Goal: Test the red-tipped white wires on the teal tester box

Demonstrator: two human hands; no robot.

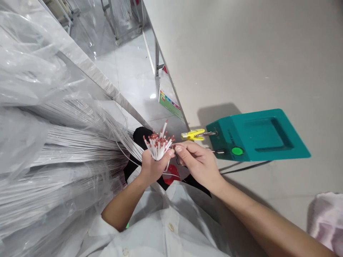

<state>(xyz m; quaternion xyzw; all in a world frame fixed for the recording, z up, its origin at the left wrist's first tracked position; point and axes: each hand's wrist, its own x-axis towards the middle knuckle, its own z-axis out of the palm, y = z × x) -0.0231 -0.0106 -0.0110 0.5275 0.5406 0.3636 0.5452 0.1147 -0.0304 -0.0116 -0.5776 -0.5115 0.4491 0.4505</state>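
Left grip (153,169), closed round the wires (158,151) beside the counter (241,64), is bunching their red tips (154,137) together, probably keeping each reachable, while the right grip (199,160) is pinching something thin (173,145) at their edge.

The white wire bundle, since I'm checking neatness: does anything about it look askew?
Yes, slightly: in the white wire bundle in the left hand, one wire end juts above the reddish tips around it, so the top looks uneven.

Left grip (154,167) curled, right grip (199,161) pinched, forearms (257,214) bare
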